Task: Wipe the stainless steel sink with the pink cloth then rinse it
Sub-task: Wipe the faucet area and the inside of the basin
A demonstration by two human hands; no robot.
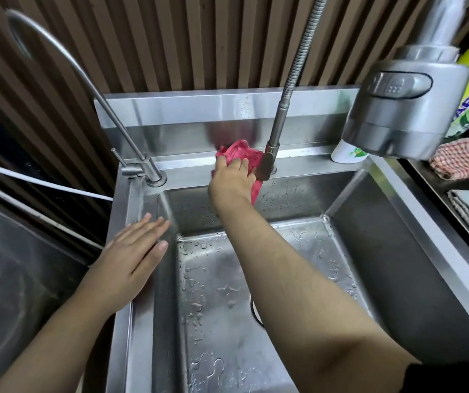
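The pink cloth (239, 154) lies bunched on the stainless steel sink's (398, 222) back ledge, one end drooping over the edge into the basin, hard against the hose faucet's base (268, 163). The right grip (232, 180) presses it with flat fingers. The left grip (131, 256) rests released on the left rim. The basin floor, wet, lies open; a slatted wall (199, 43) stands behind.

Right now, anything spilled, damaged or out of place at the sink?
Nothing stands out. Droplets on the sink floor suit mid-wipe. The right hand presses the pink cloth on the back ledge; left hand lies flat on the left rim.
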